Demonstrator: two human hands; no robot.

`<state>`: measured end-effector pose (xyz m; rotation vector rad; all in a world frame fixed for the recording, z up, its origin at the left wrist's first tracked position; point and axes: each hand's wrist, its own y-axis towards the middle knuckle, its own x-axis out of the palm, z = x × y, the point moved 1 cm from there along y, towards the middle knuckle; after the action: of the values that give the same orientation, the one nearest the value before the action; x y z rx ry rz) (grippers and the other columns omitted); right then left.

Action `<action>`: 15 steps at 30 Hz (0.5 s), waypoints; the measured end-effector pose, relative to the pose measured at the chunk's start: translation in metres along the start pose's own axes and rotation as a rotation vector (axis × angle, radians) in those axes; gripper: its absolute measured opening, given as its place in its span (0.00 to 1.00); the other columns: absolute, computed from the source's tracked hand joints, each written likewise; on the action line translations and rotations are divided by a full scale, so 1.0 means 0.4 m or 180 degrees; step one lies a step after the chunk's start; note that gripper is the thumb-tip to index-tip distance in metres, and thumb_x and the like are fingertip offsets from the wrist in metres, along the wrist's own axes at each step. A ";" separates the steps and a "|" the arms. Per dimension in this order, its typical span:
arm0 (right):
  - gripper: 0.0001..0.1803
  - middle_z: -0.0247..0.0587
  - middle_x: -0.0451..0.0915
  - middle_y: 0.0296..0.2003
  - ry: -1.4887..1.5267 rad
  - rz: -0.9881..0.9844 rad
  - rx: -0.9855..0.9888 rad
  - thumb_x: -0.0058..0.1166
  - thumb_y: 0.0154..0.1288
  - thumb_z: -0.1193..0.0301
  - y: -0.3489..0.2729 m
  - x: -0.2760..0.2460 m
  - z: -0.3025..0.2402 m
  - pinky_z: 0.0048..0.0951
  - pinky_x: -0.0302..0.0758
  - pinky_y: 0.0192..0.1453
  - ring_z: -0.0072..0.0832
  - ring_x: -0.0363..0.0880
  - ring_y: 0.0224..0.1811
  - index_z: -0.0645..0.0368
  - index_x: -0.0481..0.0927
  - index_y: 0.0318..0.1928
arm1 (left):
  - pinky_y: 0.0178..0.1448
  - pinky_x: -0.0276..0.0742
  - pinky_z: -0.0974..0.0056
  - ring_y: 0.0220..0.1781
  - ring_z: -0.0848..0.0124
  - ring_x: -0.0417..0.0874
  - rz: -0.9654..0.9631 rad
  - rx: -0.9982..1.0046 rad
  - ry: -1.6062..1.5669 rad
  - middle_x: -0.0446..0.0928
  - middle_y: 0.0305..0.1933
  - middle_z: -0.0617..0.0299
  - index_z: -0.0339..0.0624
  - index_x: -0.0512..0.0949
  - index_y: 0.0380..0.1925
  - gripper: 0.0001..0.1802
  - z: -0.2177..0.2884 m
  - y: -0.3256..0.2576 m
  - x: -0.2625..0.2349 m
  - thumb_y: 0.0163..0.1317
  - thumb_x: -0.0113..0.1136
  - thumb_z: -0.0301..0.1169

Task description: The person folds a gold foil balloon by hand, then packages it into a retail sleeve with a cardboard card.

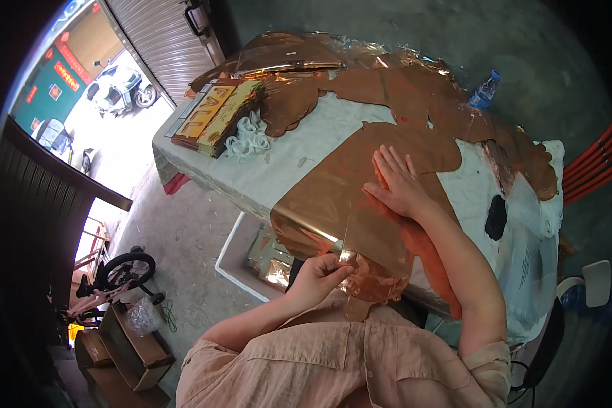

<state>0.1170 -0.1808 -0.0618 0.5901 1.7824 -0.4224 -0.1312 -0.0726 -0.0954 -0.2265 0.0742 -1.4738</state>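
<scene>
Where foil sheet drapes white table; concrete floor; shutter

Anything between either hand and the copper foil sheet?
Nothing visible. The right hand lies flat on the foil sheet, palm down. The left hand pinches the sheet's near edge where it hangs over the table edge. Both are already in contact with it.
</scene>
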 end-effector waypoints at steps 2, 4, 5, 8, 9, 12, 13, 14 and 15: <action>0.45 0.46 0.45 0.74 -0.0023 0.0015 0.0012 0.42 0.66 0.42 0.002 0.002 0.003 0.45 0.33 0.77 0.37 0.38 0.78 0.58 0.49 0.73 | 0.37 0.68 0.76 0.34 0.86 0.72 0.0164 0.0104 -0.0035 0.79 0.34 0.72 0.34 0.78 0.43 0.09 -0.010 0.004 0.005 0.68 0.57 0.29; 0.45 0.46 0.46 0.74 -0.0035 0.0028 0.0021 0.42 0.66 0.42 0.001 0.003 -0.002 0.46 0.33 0.77 0.37 0.38 0.78 0.58 0.49 0.73 | 0.35 0.66 0.76 0.32 0.87 0.70 0.0161 0.0096 -0.0083 0.78 0.32 0.73 0.34 0.79 0.42 0.09 -0.014 0.000 -0.004 0.68 0.57 0.29; 0.45 0.46 0.45 0.74 -0.0032 0.0044 0.0032 0.42 0.66 0.42 0.001 0.002 -0.006 0.46 0.33 0.77 0.37 0.38 0.78 0.59 0.49 0.73 | 0.33 0.64 0.76 0.30 0.87 0.68 0.0160 0.0090 -0.0135 0.77 0.31 0.74 0.34 0.79 0.41 0.09 -0.014 -0.002 -0.007 0.68 0.57 0.29; 0.45 0.46 0.46 0.74 -0.0052 0.0066 0.0072 0.42 0.66 0.42 0.002 0.003 -0.009 0.47 0.34 0.77 0.37 0.38 0.78 0.59 0.49 0.72 | 0.31 0.61 0.77 0.29 0.88 0.66 0.0171 -0.0018 -0.0268 0.76 0.30 0.75 0.35 0.80 0.40 0.09 0.016 -0.006 -0.004 0.67 0.58 0.30; 0.45 0.47 0.46 0.74 -0.0068 0.0074 0.0091 0.42 0.66 0.42 0.004 0.002 -0.006 0.47 0.34 0.77 0.38 0.38 0.78 0.60 0.49 0.72 | 0.31 0.61 0.77 0.29 0.88 0.66 0.0156 -0.0007 -0.0257 0.76 0.30 0.75 0.35 0.80 0.40 0.09 0.021 -0.005 -0.003 0.67 0.58 0.30; 0.45 0.48 0.46 0.74 -0.0065 0.0107 0.0067 0.42 0.66 0.42 0.003 0.010 -0.009 0.48 0.34 0.77 0.39 0.39 0.77 0.60 0.50 0.72 | 0.31 0.61 0.77 0.29 0.88 0.67 0.0234 0.0114 -0.0254 0.76 0.29 0.76 0.35 0.80 0.40 0.10 0.022 -0.009 0.001 0.68 0.58 0.31; 0.45 0.48 0.46 0.74 -0.0077 0.0131 0.0088 0.42 0.66 0.42 0.005 0.012 -0.008 0.48 0.34 0.77 0.39 0.39 0.77 0.60 0.50 0.72 | 0.32 0.61 0.77 0.29 0.88 0.67 0.0226 0.0098 -0.0252 0.77 0.30 0.75 0.34 0.80 0.41 0.10 0.016 -0.009 -0.003 0.68 0.58 0.31; 0.46 0.48 0.46 0.74 -0.0030 0.0143 0.0096 0.41 0.65 0.40 0.007 0.015 -0.006 0.49 0.33 0.77 0.38 0.39 0.77 0.60 0.50 0.72 | 0.32 0.62 0.77 0.30 0.87 0.67 0.0220 0.0081 -0.0251 0.77 0.30 0.75 0.34 0.80 0.41 0.10 0.010 -0.008 -0.006 0.68 0.58 0.31; 0.48 0.48 0.46 0.74 0.0025 0.0141 0.0097 0.41 0.64 0.39 0.007 0.017 -0.007 0.49 0.32 0.77 0.38 0.39 0.77 0.61 0.50 0.72 | 0.34 0.64 0.76 0.31 0.87 0.69 0.0227 0.0073 -0.0289 0.78 0.32 0.74 0.34 0.80 0.41 0.11 0.008 -0.008 -0.006 0.68 0.57 0.31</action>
<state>0.1150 -0.1757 -0.0673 0.6522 1.7697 -0.4179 -0.1340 -0.0700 -0.0920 -0.2691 -0.0078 -1.3909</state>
